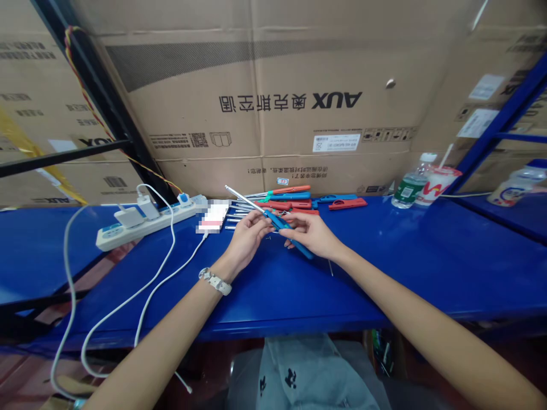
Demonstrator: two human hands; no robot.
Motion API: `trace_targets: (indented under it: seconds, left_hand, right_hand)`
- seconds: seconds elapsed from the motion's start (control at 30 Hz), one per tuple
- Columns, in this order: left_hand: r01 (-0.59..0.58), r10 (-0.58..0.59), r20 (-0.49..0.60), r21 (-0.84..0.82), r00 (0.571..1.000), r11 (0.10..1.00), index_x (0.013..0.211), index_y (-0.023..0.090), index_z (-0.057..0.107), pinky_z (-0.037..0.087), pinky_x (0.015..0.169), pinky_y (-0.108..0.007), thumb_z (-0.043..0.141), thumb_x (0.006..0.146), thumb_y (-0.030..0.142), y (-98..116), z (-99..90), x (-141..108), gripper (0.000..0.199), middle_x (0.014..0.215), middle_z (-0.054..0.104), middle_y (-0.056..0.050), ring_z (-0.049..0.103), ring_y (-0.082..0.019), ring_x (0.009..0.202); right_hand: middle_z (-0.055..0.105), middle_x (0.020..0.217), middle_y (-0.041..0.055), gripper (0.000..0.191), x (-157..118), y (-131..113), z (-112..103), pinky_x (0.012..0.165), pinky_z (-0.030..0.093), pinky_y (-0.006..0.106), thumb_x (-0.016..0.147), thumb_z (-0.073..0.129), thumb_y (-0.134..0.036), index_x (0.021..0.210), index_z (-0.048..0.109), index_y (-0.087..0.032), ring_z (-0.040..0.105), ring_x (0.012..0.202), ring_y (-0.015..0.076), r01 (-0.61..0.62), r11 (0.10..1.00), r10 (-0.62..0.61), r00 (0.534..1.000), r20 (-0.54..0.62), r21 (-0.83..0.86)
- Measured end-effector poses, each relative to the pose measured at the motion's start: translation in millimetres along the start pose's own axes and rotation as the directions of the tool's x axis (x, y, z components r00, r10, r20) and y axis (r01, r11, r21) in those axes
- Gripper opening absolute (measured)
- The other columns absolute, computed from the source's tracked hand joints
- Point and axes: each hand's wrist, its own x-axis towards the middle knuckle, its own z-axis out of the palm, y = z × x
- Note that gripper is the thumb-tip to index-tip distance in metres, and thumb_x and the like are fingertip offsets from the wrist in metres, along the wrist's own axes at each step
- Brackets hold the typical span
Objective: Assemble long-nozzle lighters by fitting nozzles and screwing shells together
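One blue-handled tool (287,229), metal shaft, tilted; fingers of left hand (253,232) and right hand (314,233) grasping it above blue tabletop (273,290).

Soft, fairly even light; faint tabletop (410,256) sheen; edges stretched.

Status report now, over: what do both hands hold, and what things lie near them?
Left hand and right hand on blue-handled tool. More tools behind. Phone with cable at left.

The long table (363,285) is glossy deep blue — the tall cardboard carton (192,102) plain brown with black print and a dotted dark band.
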Motion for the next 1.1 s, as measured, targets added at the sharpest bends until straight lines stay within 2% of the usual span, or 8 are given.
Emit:
trace_targets:
  seconds: [0.23, 0.37, 0.5, 0.67, 0.83, 0.97, 1.1]
  left_hand:
    - [0.095, -0.100, -0.070, -0.065, 0.993, 0.993, 0.079, 0.013, 0.070, 0.057, 0.085, -0.027, 0.077, 0.073, 0.005, 4, 1.7, -1, 0.012, 0.084, 0.073, -0.003, 0.069, -0.012, 0.079]
    - [0.121, -0.128, -0.117, -0.062, 0.985, 0.991, 0.074, 0.014, 0.068, 0.058, 0.090, -0.031, 0.076, 0.077, 0.006, 4, -1.9, -4, 0.011, 0.079, 0.072, -0.002, 0.069, -0.012, 0.076]
    - [0.096, -0.097, -0.134, -0.009, 0.986, 0.995, 0.069, 0.014, 0.067, 0.058, 0.092, -0.033, 0.076, 0.079, 0.011, 3, -4.1, 4, 0.014, 0.075, 0.071, -0.002, 0.070, -0.013, 0.074]
    - [0.061, -0.063, -0.164, -0.022, 0.984, 0.998, 0.070, 0.014, 0.068, 0.059, 0.093, -0.035, 0.072, 0.080, 0.008, 4, 6.2, 32, 0.012, 0.076, 0.072, -0.004, 0.073, -0.016, 0.082]
    - [0.096, -0.121, -0.248, -0.112, 0.961, 0.989, 0.071, 0.014, 0.069, 0.060, 0.096, -0.031, 0.065, 0.086, 0.004, -6, 10.1, 47, 0.019, 0.081, 0.073, -0.005, 0.072, -0.014, 0.086]
    - [0.093, -0.118, -0.233, -0.116, 0.965, 0.989, 0.073, 0.013, 0.069, 0.059, 0.101, -0.034, 0.068, 0.086, 0.004, -15, 3.5, 47, 0.016, 0.086, 0.074, -0.006, 0.072, -0.015, 0.092]
    - [0.103, -0.129, -0.252, -0.116, 0.959, 0.988, 0.072, 0.014, 0.068, 0.058, 0.105, -0.036, 0.070, 0.087, 0.004, -16, 1.3, 47, 0.018, 0.084, 0.072, -0.005, 0.071, -0.017, 0.101]
  right_hand:
    - [0.074, 0.081, 0.0042, 0.034, 3, 2, -4, 0.054, 0.063, 0.030, 0.084, 0.078, -0.028, 0.115, 0.070, -0.016, 0.072, 0.061, 0.0167, -0.010, 0.999, 0.011, 1.000, 0.011, -0.041]
    - [0.072, 0.076, 0.0029, 0.034, 0, 3, -3, 0.057, 0.061, 0.031, 0.094, 0.065, -0.035, 0.124, 0.070, -0.019, 0.070, 0.058, 0.0163, 0.078, 0.973, -0.068, 0.996, 0.055, -0.217]
    - [0.067, 0.063, 0.0000, 0.034, 2, -7, -4, 0.058, 0.053, 0.030, 0.100, 0.055, -0.035, 0.125, 0.072, -0.021, 0.063, 0.054, 0.0161, 0.188, 0.874, -0.169, 0.982, 0.082, -0.447]
    - [0.075, 0.084, 0.0038, 0.030, 27, -25, -17, 0.068, 0.046, 0.030, 0.101, 0.050, -0.031, 0.114, 0.076, -0.023, 0.062, 0.071, 0.0187, 0.310, 0.732, -0.285, 0.948, 0.140, -0.607]
    - [0.070, 0.080, 0.0042, 0.025, 48, -29, -30, 0.069, 0.039, 0.030, 0.100, 0.050, -0.028, 0.094, 0.073, -0.020, 0.059, 0.071, 0.0183, 0.305, 0.635, -0.240, 0.951, 0.193, -0.710]
    - [0.062, 0.070, 0.0001, 0.020, 55, -27, -37, 0.065, 0.036, 0.028, 0.100, 0.051, -0.027, 0.089, 0.066, -0.021, 0.052, 0.064, 0.0163, 0.280, 0.657, -0.165, 0.960, 0.229, -0.701]
    - [0.059, 0.071, -0.0002, 0.021, 61, -27, -39, 0.064, 0.037, 0.028, 0.099, 0.049, -0.026, 0.082, 0.061, -0.022, 0.050, 0.063, 0.0157, 0.290, 0.683, -0.135, 0.952, 0.274, -0.670]
